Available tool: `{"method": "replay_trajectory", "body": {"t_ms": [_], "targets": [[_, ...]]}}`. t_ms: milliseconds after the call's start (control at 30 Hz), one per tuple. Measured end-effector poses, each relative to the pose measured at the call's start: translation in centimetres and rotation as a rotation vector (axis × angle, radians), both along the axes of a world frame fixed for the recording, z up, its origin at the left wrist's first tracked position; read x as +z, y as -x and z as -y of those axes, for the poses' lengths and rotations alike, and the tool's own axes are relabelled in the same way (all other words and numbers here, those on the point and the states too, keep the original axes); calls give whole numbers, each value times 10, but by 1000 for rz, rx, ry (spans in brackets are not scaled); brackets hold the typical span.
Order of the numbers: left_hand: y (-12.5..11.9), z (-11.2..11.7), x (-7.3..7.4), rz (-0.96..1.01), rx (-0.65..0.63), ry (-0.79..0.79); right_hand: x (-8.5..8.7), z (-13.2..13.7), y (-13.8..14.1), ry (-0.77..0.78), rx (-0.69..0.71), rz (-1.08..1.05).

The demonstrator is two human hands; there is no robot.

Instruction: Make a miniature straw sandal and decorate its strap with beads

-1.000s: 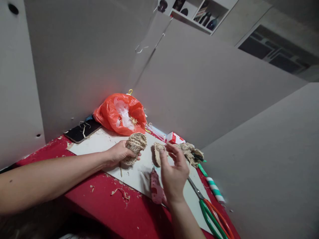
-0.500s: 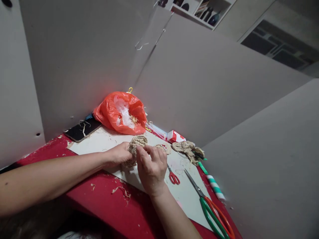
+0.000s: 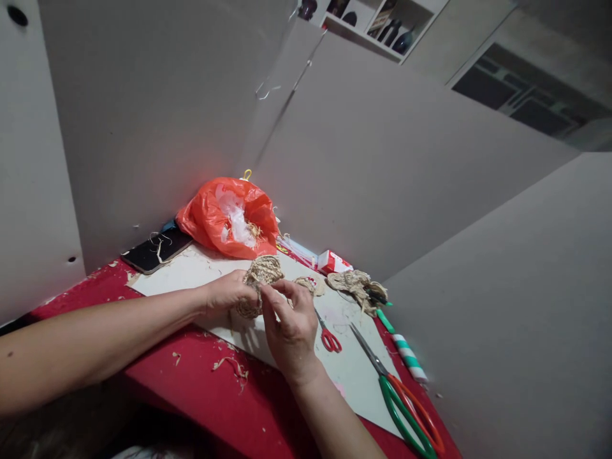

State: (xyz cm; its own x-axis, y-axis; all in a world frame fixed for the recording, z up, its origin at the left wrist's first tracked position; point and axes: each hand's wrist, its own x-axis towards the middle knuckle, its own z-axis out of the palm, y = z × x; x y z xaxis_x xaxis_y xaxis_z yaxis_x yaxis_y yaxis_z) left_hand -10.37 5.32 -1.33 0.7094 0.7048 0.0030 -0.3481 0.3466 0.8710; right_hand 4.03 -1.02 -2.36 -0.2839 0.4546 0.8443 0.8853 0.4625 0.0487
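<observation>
My left hand [image 3: 228, 294] is closed around a braided straw piece [image 3: 264, 271], beige and rounded, held above the white board. Beside it my right hand [image 3: 291, 322] pinches at the piece's right side, thumb and forefinger together; whatever thin bit lies between those fingertips is too small to make out. Just behind the right hand, a smaller straw piece with a red-and-white detail [image 3: 306, 284] lies on the board. Small red-handled scissors [image 3: 331, 340] rest to the right of that hand, their tips partly hidden by it.
Large shears [image 3: 404, 398] with green and orange handles lie at right. An orange plastic bag [image 3: 205, 220] stands behind, near a phone [image 3: 157, 250]. Woven straw pieces [image 3: 356, 285], a red-and-white box [image 3: 333, 262] and a green-striped roll [image 3: 410, 358] line the back edge, against grey panels.
My right thumb and fingers have shifted slightly at the straw piece, still pinched. My left hand keeps its hold. The whole view has moved a little.
</observation>
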Motion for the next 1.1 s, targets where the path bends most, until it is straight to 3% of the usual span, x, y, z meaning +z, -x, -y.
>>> {"method": "replay_trajectory", "body": {"t_ms": [333, 600, 900, 1100], "targets": [[7, -5, 3, 61, -159, 160, 3, 13, 4, 75, 127, -92], [-4, -7, -3, 192, -130, 185, 8, 11, 6, 100, 63, -239], [-7, -5, -3, 219, -1, 238, 2, 10, 9, 188, 115, -217], [-4, -8, -4, 192, -40, 246, 7, 16, 8, 163, 172, -274]]}}
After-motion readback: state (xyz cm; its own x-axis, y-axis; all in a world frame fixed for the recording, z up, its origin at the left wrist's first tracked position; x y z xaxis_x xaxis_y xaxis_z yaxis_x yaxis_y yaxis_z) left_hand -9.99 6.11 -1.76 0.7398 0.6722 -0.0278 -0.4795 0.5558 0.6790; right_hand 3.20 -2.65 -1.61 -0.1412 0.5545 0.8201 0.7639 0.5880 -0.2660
